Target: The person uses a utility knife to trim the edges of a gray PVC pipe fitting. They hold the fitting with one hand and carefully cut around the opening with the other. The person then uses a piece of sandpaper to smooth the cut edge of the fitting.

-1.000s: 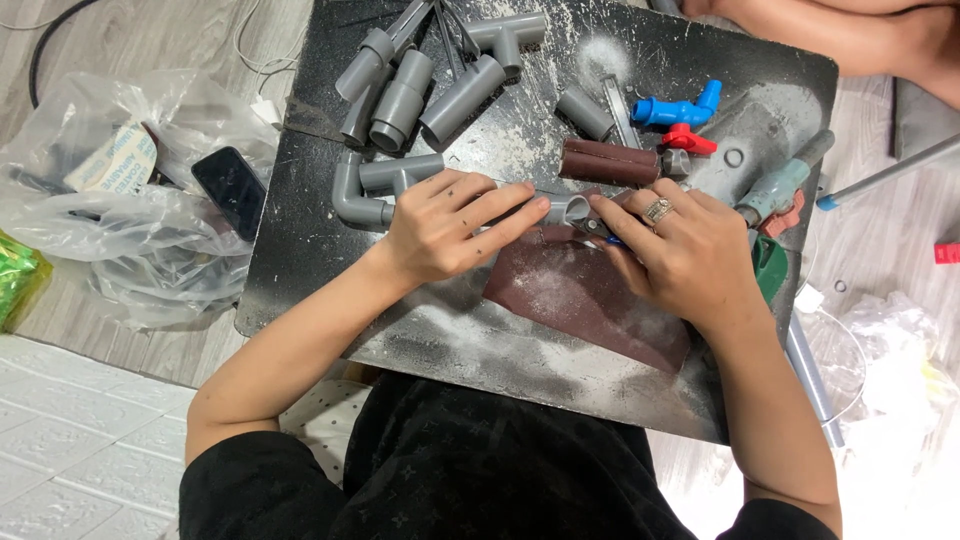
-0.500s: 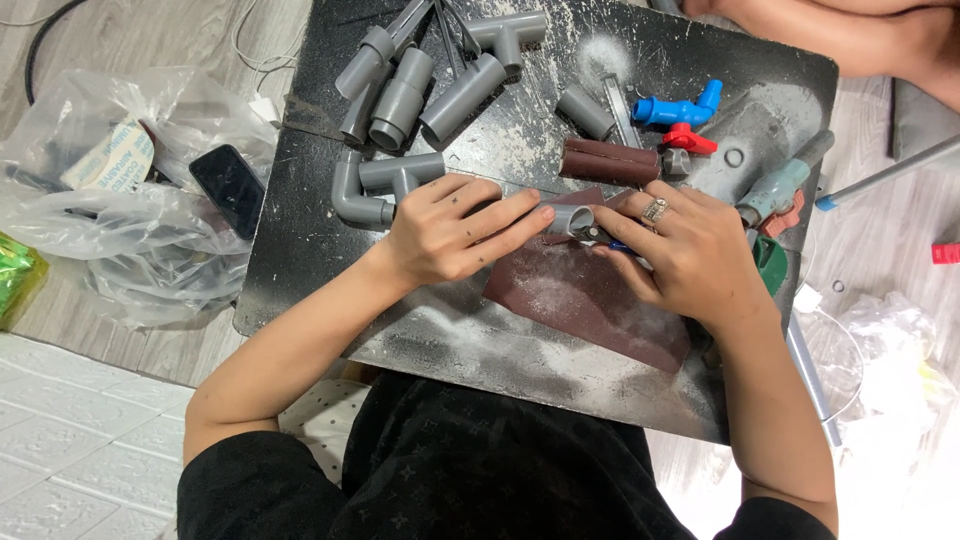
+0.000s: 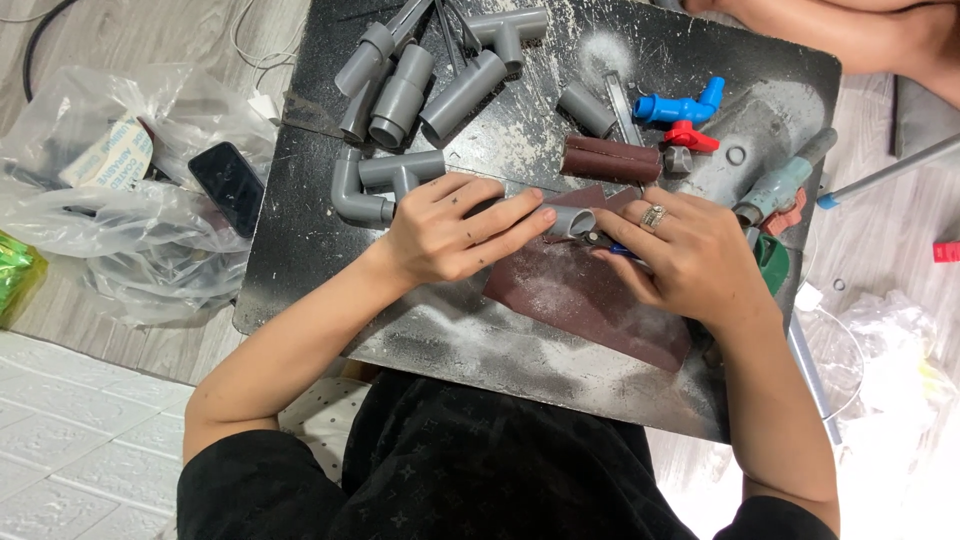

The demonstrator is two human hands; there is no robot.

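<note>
The left hand (image 3: 450,232) grips a grey pipe (image 3: 568,220) over the sandpaper (image 3: 590,300) on the table (image 3: 300,250); the right hand (image 3: 690,260) pinches a small tool at its mouth. A steady pipe and light strokes would serve best.

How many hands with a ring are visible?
1: the right hand wears a ring, resting on sandpaper. The left hand shows none.

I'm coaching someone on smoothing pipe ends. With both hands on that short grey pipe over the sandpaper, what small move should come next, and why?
Probably turn the short grey pipe slightly in the left hand to bring up a fresh edge. Its open end faces the right hand, which holds a small tool at the rim, over the brown sandpaper sheet, already dusted white.
</note>
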